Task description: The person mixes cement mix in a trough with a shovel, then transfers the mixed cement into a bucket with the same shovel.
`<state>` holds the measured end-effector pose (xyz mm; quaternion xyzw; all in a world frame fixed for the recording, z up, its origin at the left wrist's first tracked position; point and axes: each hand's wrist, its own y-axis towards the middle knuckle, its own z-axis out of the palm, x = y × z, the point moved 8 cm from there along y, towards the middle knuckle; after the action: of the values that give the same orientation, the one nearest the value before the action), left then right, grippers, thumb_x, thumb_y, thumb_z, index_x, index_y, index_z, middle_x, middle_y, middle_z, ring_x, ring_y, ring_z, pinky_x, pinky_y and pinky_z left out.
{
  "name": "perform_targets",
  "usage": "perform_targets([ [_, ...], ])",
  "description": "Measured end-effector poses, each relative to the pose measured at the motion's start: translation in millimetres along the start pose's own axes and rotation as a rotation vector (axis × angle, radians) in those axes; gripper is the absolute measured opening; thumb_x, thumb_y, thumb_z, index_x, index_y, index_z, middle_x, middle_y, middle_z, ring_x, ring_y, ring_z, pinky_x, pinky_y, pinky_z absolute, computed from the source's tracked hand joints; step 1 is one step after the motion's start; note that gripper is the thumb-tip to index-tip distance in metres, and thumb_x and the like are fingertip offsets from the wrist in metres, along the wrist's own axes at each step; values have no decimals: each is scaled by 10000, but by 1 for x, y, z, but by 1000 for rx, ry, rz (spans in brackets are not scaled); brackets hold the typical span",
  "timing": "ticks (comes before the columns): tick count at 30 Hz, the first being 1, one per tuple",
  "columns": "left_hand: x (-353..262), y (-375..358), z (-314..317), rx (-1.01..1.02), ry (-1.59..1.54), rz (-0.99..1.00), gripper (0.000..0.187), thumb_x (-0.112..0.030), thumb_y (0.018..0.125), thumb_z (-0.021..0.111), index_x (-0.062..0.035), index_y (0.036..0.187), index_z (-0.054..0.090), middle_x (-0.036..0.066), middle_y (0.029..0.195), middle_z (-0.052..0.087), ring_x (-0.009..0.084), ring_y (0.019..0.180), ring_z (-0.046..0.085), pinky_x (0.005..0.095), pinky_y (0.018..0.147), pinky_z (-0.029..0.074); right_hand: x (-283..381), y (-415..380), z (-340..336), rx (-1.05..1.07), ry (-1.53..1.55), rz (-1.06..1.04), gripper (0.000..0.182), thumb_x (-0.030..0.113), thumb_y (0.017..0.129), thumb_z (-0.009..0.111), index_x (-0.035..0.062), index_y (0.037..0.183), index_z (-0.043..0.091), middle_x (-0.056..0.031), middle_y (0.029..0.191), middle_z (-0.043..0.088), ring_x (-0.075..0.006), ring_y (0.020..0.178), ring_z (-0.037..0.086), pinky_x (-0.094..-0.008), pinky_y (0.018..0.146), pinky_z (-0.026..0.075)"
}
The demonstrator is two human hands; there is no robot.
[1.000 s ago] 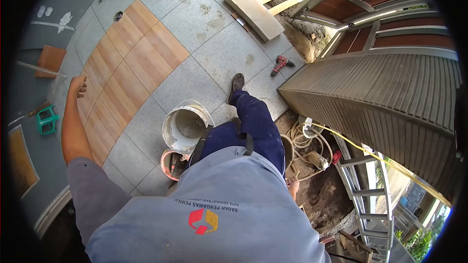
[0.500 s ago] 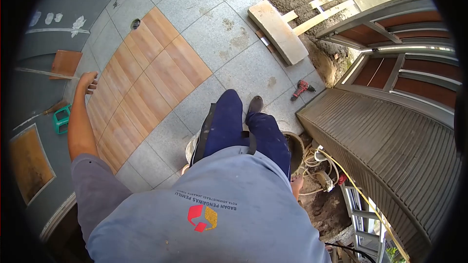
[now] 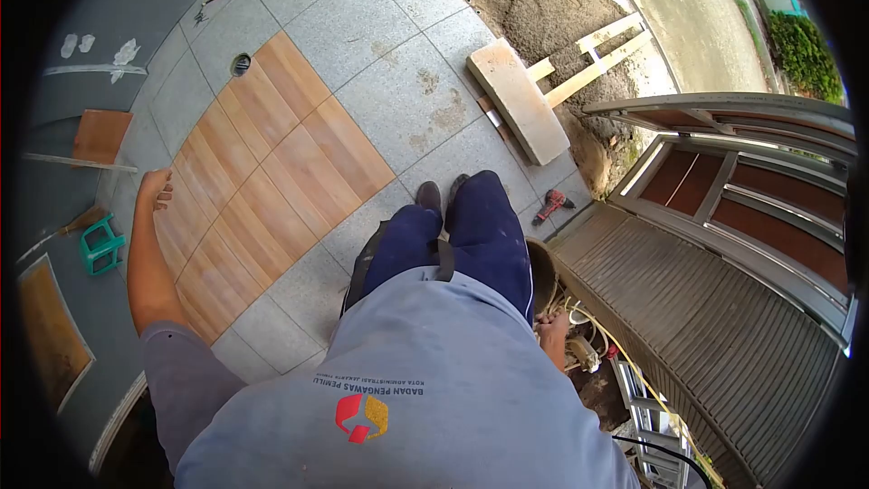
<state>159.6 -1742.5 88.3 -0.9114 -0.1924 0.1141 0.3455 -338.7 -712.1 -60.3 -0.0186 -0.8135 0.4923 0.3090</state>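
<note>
My left hand [image 3: 156, 188] hangs out to the left with loosely curled fingers and nothing visible in them, above the edge of the wood-look tiles [image 3: 262, 163]. Beyond it, the end of a thin pale strip [image 3: 81, 162] appears close to the hand but apart from it. On my right side, my right hand [image 3: 551, 327] is lowered beside my thigh, its fingers bent. Whatever it may grip is hidden. Just ahead of that hand is a dark bucket [image 3: 542, 276], partly covered by my leg; contact between them cannot be made out.
A red drill [image 3: 553, 206] lies on the grey tiles [image 3: 434, 91] near a ribbed step [image 3: 670, 290]. A concrete slab [image 3: 518, 101] rests beside sand and timber pieces. Leftward are a green stool [image 3: 101, 244] and a brown tile [image 3: 101, 137]; a hammer [image 3: 217, 0] lies farther off.
My feet and legs have shifted, now standing close together. My view has moved, showing more of the path at upper right. More of my right hand shows; my left fingers remain curled.
</note>
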Motion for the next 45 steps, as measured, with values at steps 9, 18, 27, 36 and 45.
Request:
perform_targets([
  [9, -193, 47, -19, -22, 152, 170, 462, -406, 856, 578, -50, 1150, 572, 114, 966, 587, 228, 754, 556, 437, 606, 435, 22, -28, 185, 80, -64, 13, 356, 227, 967, 461, 182, 631, 352, 49, 488, 216, -139, 404, 170, -347, 474, 341],
  [18, -398, 53, -19, -20, 316, 333, 351, -339, 861, 576, -50, 1047, 649, 43, 800, 609, 141, 627, 540, 334, 545, 433, 58, -118, 426, 228, -177, -47, 263, 260, 908, 582, 167, 732, 411, 50, 534, 250, -113, 410, 232, -334, 465, 345],
  [27, -549, 21, 216, 405, 286, 636, 384, -383, 896, 598, -31, 1039, 649, 23, 856, 632, 108, 716, 562, 254, 574, 430, 105, -220, 619, 513, -426, -135, 317, 267, 911, 593, 162, 673, 410, 54, 541, 305, -93, 401, 262, -303, 428, 322],
  [36, -673, 42, 462, 1094, -250, 305, 617, -525, 981, 407, -46, 1365, 470, 166, 1410, 491, 328, 1359, 386, 526, 1100, 277, 223, -457, 772, 715, -951, -359, 386, 297, 963, 552, 125, 648, 410, 58, 593, 321, -78, 510, 325, -274, 513, 331],
  [45, -816, -148, 576, 2052, -751, -153, 656, -538, 1009, 322, -66, 1463, 358, 100, 1461, 443, 245, 1320, 435, 406, 1102, 343, 394, -704, 822, 481, -1091, -785, 426, 280, 893, 643, 38, 577, 491, 21, 539, 426, -72, 502, 382, -269, 473, 298],
])
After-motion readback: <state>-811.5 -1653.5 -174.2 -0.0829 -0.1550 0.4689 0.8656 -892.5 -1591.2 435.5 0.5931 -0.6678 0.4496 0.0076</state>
